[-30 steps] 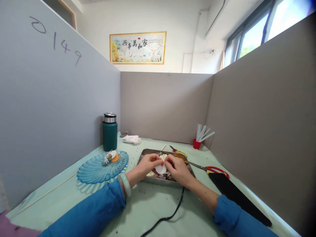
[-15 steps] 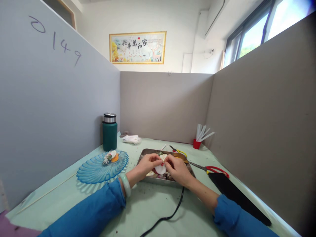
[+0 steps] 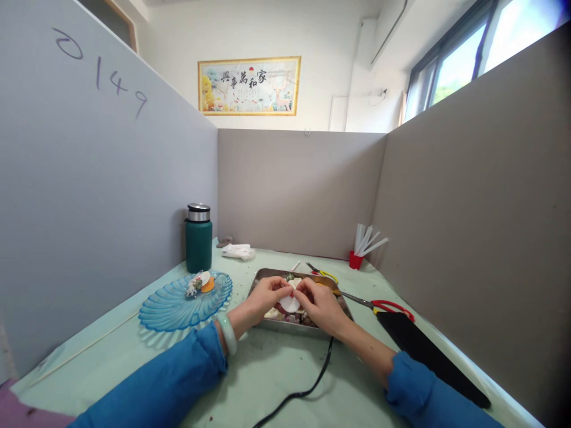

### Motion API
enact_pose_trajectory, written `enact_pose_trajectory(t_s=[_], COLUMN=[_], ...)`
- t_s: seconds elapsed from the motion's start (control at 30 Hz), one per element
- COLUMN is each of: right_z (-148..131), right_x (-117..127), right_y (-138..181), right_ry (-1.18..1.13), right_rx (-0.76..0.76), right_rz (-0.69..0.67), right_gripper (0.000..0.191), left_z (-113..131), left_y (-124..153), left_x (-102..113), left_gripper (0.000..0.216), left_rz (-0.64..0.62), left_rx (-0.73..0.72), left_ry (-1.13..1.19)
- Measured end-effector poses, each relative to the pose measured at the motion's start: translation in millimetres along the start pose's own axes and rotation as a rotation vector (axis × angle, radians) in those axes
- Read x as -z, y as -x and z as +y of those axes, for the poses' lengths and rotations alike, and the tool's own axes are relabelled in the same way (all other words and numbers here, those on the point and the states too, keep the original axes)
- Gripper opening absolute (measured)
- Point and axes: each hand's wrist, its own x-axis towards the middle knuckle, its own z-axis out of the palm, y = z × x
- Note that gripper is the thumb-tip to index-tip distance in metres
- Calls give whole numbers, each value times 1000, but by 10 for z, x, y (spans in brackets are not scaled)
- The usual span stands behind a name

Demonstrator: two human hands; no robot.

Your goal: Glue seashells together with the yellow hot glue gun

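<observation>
My left hand (image 3: pixel 268 297) and my right hand (image 3: pixel 320 304) meet above a metal tray (image 3: pixel 285 327), fingertips pinched close together. Between them is a white, rounded, flat piece that looks like a shell (image 3: pixel 290 304), with a small red bit at its top edge. Both hands seem to grip this piece, though the fingers hide part of it. Inside the tray lie several shell-like pieces in white, brown and pinkish tones, partly covered by my hands. A pale green bangle (image 3: pixel 227 334) circles my left wrist.
A blue scalloped plate (image 3: pixel 165 309) with a few shells (image 3: pixel 200 283) stands left, before a green bottle (image 3: pixel 198 241). Red-handled scissors (image 3: pixel 392 307) and a black flat strip (image 3: pixel 430 353) lie right. White sticks stand in a red cup (image 3: pixel 355 260). A black cable (image 3: pixel 307 389) runs toward me.
My fingertips have drawn slightly closer together over the white piece, and the red bit shows less. The rest looks the same.
</observation>
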Motion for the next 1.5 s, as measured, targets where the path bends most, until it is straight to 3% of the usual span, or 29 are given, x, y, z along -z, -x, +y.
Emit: enact_pose_trajectory(t_s=[1.5], right_z=[14], right_x=[-18], right_y=[5], right_ry=[10], right_rx=[24], right_rz=[11], right_gripper=[20], left_z=[-3], left_y=[14], left_x=[9], left_gripper=[31], left_rz=[-23], left_rx=[-4], left_ry=[17])
